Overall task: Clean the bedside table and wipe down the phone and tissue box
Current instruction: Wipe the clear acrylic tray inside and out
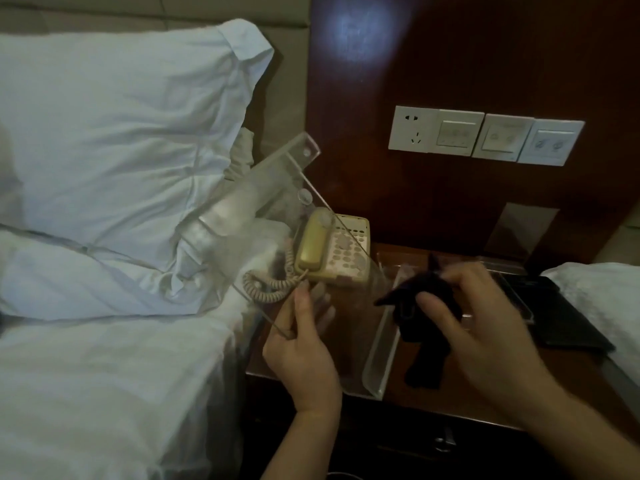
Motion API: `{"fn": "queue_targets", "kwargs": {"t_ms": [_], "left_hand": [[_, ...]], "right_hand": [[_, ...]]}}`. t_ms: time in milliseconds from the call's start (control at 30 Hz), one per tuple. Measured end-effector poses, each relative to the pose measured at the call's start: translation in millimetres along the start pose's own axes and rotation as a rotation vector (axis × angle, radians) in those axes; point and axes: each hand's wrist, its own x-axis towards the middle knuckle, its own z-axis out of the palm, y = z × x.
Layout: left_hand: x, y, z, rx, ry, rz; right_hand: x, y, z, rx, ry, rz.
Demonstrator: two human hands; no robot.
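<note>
Left hand (pixel 300 344) pinches a tilted clear plastic cover (pixel 277 216); right hand (pixel 485 317) grips a dark cloth (pixel 420 327) — blurred. The cover could slip onto the phone (pixel 332 252) just beyond.

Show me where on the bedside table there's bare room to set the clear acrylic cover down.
Best patch: the bedside table's front edge, right of the acrylic tray and below the black cloth held by the right hand. Crowded: the phone at back left, the dark folder at right. The left hand holds the acrylic cover.
</note>
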Motion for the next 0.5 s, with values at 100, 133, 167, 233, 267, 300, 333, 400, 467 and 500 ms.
{"fn": "queue_targets", "kwargs": {"t_ms": [100,133,167,233,267,300,333,400,467,500], "left_hand": [[-2.6,-0.5,3.5,-0.089,0.016,-0.089],[-5.7,-1.6,3.9,-0.097,0.014,-0.113],[-9.2,-3.1,3.6,-0.096,0.007,-0.131],[-15.1,-5.7,3.2,-0.082,-0.017,-0.153],[-17.5,-6.9,3.4,-0.076,-0.031,-0.161],[-19.9,-7.2,4.0,-0.074,-0.047,-0.167],[-21.7,-7.3,4.9,-0.072,-0.061,-0.17],[-23.7,-7.5,6.2,-0.065,-0.089,-0.179],[-24.2,-8.4,5.7,-0.044,-0.139,-0.205],[-24.3,-9.2,4.8,-0.025,-0.186,-0.23]], "right_hand": [[-21.2,0.6,35.3,0.339,0.074,0.223],[-24.6,-3.1,46.6,0.483,0.113,0.325],[-25.2,-6.3,55.9,0.598,0.158,0.412],[-17.5,-7.0,64.5,0.762,0.24,0.578],[-10.8,-5.7,63.3,0.833,0.264,0.657],[-2.0,-0.2,60.8,0.89,0.278,0.736],[7.8,3.2,55.5,0.939,0.286,0.811],[24.4,11.0,45.8,1.015,0.271,0.944],[29.3,14.4,39.7,1.051,0.204,0.979],[29.2,18.4,38.5,1.041,0.183,0.963]]}}
